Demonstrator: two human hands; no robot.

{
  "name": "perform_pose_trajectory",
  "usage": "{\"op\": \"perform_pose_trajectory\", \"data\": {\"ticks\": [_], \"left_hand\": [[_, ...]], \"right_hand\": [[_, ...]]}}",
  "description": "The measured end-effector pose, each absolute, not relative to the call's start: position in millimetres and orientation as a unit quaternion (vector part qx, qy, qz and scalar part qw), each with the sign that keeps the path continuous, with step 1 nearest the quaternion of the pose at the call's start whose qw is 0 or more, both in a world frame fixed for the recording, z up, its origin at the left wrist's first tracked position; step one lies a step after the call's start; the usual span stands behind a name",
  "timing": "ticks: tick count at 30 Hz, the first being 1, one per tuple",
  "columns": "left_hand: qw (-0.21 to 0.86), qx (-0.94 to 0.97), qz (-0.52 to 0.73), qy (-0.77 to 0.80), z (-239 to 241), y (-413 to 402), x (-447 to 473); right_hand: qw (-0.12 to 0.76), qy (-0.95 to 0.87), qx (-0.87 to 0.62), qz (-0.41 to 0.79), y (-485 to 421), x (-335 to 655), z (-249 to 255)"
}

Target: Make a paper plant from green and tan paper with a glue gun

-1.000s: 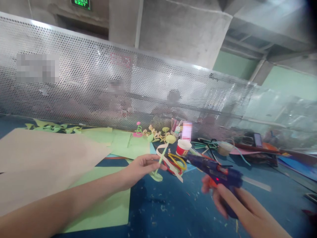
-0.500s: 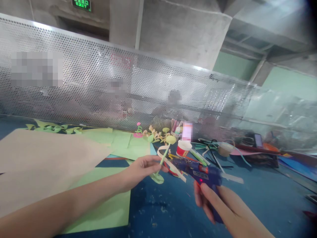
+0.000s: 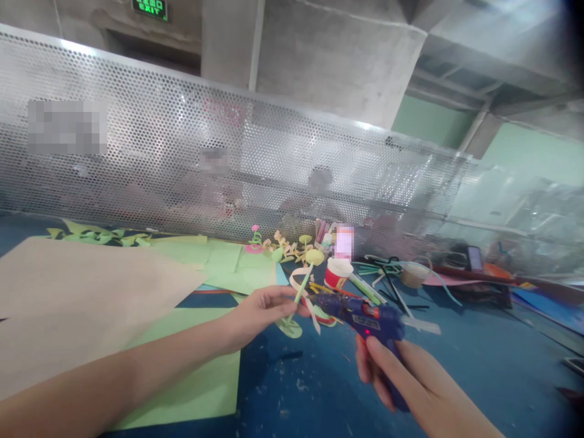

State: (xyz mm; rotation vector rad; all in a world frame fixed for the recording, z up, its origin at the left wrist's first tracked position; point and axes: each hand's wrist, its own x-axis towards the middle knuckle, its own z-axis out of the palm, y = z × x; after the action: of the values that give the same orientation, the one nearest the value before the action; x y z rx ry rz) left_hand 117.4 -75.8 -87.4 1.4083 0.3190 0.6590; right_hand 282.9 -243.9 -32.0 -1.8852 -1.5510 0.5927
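Between the fingers of my left hand (image 3: pixel 269 307) is the green stem of a paper flower (image 3: pixel 304 289), closed in a pinch. A round yellow disc tops the stem, and a green round base shows below my fingers. A pale paper strip (image 3: pixel 298 277) curls around the stem, its loose end hanging down to the right. My right hand (image 3: pixel 387 371) is wrapped round the handle of a blue hot glue gun (image 3: pixel 371 316) with a red light lit. The gun's nozzle points left, close to the stem and strip; whether it touches them I cannot tell. A clear glue stick (image 3: pixel 424 325) juts from its back.
Large beige paper (image 3: pixel 91 292) and green sheets (image 3: pixel 201 377) cover the table's left side. Behind my hands stand a red and white paper cup (image 3: pixel 338 274), a phone (image 3: pixel 344 242) and a small pink and green paper piece (image 3: pixel 254 240). A perforated metal screen (image 3: pixel 159 140) borders the back.
My right hand has brought the glue gun slightly left, its nozzle now nearer the stem. The strip's loose end has swung left and hangs more steeply. My left hand stays nearly still.
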Motion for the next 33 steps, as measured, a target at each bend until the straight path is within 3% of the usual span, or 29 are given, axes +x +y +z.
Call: {"op": "perform_pose_trajectory", "data": {"ticks": [33], "left_hand": [[0.718, 0.617, 0.291, 0.139, -83.3, -76.9, 116.5]], "right_hand": [[0.322, -0.567, -0.715, 0.251, -245.3, 281.2, -32.0]]}}
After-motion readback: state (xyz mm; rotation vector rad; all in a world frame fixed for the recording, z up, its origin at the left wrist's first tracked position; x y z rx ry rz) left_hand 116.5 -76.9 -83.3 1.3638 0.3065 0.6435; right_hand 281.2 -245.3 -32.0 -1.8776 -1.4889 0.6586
